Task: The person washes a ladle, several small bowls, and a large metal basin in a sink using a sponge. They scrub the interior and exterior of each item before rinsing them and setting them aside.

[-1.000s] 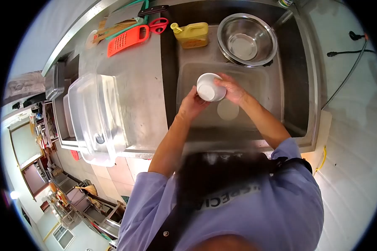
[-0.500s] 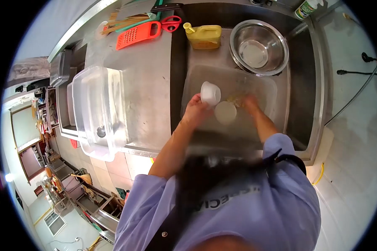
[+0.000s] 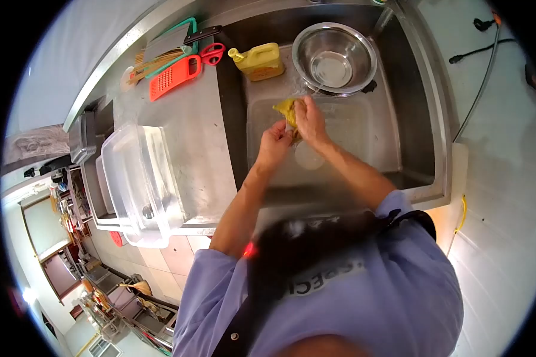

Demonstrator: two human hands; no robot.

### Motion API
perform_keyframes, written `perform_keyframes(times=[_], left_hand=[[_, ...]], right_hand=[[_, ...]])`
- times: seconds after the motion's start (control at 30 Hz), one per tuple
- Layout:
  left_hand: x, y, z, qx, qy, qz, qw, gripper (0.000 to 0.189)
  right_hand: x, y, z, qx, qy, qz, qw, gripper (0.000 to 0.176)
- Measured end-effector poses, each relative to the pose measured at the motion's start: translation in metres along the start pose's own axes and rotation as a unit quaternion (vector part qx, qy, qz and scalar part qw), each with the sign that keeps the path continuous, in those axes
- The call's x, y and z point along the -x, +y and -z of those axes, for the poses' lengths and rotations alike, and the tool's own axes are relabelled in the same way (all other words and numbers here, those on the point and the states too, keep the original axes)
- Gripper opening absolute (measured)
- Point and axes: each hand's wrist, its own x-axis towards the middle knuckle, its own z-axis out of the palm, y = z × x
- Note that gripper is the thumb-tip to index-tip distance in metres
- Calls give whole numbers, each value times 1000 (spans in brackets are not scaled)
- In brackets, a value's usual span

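Observation:
Over the sink, my right hand (image 3: 311, 122) is closed on a yellow cloth (image 3: 287, 110), whose pointed end sticks out to the left. My left hand (image 3: 274, 144) is just below and left of it, fingers closed round the edge of a white cup (image 3: 289, 126), mostly hidden between the hands. Beneath them a clear plastic tub (image 3: 369, 128) of water stands in the sink, with a pale round shape (image 3: 309, 157) in it.
Steel bowls (image 3: 354, 59) and a yellow jug (image 3: 261, 62) stand at the sink's back. On the left counter are an orange grater (image 3: 174, 78), red scissors (image 3: 212, 54), a black-handled knife (image 3: 202, 34) and a clear plastic bin (image 3: 131, 178).
My right hand has come up out of the tub with the yellow cloth and moved left to the cup. The cup is now mostly covered, and the view has shifted.

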Motion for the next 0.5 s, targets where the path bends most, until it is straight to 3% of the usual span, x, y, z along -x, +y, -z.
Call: perform_keyframes(times=[0.07, 0.1, 0.17, 0.3, 0.37, 0.4, 0.47, 0.5], left_hand=[[8, 10, 5, 18, -24, 20, 999, 25], [10, 9, 6, 42, -34, 21, 998, 25], [16, 13, 5, 120, -38, 28, 992, 26], [26, 14, -7, 385, 10, 39, 922, 32], [20, 4, -12, 472, 26, 33, 880, 34], [14, -3, -14, 486, 27, 30, 873, 34], [1, -25, -9, 561, -2, 52, 826, 32], [3, -23, -11, 532, 16, 57, 845, 32]], right_hand=[[-25, 14, 5, -65, -58, -40, 995, 25], [-34, 21, 12, -194, -103, -118, 968, 24], [-44, 30, 24, -434, -189, -265, 840, 22], [-12, -2, 30, -441, -117, -140, 879, 31], [11, 6, 6, -256, -59, 53, 964, 32], [23, 9, -4, -155, -26, 147, 976, 32], [46, -24, 2, 74, 41, 264, 961, 30], [50, -35, 6, 187, 75, 317, 927, 28]])
